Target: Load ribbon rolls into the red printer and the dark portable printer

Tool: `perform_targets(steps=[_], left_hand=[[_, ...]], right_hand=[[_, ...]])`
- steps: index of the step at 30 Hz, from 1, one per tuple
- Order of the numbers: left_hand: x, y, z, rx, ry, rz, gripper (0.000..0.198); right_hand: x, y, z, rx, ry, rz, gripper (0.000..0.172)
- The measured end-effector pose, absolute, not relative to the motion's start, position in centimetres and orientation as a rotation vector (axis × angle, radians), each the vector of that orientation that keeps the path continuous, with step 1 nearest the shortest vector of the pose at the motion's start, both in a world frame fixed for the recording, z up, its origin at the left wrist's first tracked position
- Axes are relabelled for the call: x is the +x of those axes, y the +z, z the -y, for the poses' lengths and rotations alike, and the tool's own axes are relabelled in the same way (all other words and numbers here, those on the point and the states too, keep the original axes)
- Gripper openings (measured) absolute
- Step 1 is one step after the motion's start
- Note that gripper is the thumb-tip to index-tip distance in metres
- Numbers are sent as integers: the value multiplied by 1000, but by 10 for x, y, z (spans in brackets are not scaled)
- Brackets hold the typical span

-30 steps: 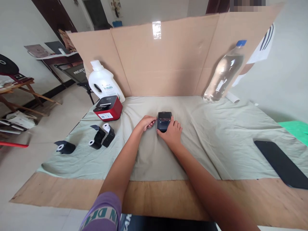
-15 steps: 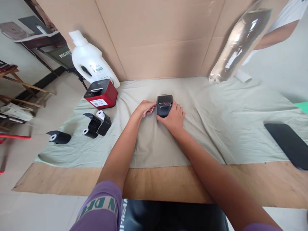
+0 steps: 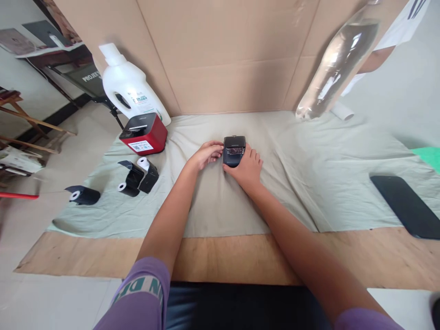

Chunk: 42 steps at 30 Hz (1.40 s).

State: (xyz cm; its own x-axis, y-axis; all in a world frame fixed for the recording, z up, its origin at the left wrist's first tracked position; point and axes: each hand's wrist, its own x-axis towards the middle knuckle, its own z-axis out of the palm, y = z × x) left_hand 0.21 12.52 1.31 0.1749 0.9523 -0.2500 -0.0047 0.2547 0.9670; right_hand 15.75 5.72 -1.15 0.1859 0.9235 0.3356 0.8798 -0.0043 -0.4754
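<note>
A small black portable printer (image 3: 234, 158) rests on the cloth in front of me, a dark window showing below its top cover. My right hand (image 3: 250, 166) grips its right side, thumb across the near edge and fingers along the far side. At the printer's left edge is my left hand (image 3: 208, 155), its fingers loosely extended and the fingertips at or touching the side. I cannot make out anything held in the left hand.
Black paper rolls (image 3: 85, 195) lie left, several more (image 3: 148, 178) beside them. Behind stand a red-and-black box-shaped device (image 3: 147, 137) and a white jug (image 3: 127, 85). A clear bottle (image 3: 338, 68) leans right against cardboard (image 3: 227, 55). A black phone (image 3: 407, 204) lies right; a person's arm (image 3: 376, 59) shows behind.
My left fingers have loosened from a closed pinch at the printer's left side and are now more extended. The right hand keeps its grip. The view has shifted slightly.
</note>
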Motion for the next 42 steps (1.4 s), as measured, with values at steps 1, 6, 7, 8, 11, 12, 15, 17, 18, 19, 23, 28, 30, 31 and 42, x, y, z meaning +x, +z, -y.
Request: perform_targets(steps=[1,6,7,8,11,12,15,17,18,19,23,28,30,31,42], left_hand=[[1,14,-123,1090,934,-1131,25],[4,13,-120,1211,1010,-1070,15],[4,12,-121,1219,1023,-1082,15],[5,11,-122,1220,1037,-1100,16],[6,10,-125,1235,1061,-1160,23],[5,11,-126,1259,1059,-1185,26],[-1,22,-125,1351,1011,-1274,45],[-6,33,-123,1369,944,-1320,61],[-9,38,-121,1361,904,-1331,68],[-11,44,-119,1345,867,-1332,74],[-11,53,-114,1308,860,-1209,81],[2,45,-116,1352,978,-1117,71],[5,40,-118,1361,985,-1133,69],[5,38,-119,1363,983,-1139,67],[9,12,-126,1429,968,-1238,49]], right_hand=[[157,-11,-57,-1878,97,1690,96],[157,-10,-56,-1886,100,1691,96],[157,-10,-56,-1884,100,1689,96],[157,-10,-56,-1882,101,1687,96],[157,-11,-56,-1880,106,1687,97],[157,-11,-57,-1880,108,1686,97],[157,-11,-57,-1880,119,1686,97],[157,-10,-56,-1885,133,1684,98],[157,-10,-56,-1888,140,1683,98],[157,-9,-56,-1891,146,1683,98],[157,-9,-55,-1898,139,1683,97],[157,-8,-55,-1897,124,1685,98],[157,-8,-55,-1898,128,1688,98],[158,-8,-55,-1900,130,1689,98],[157,-12,-57,-1890,102,1689,98]])
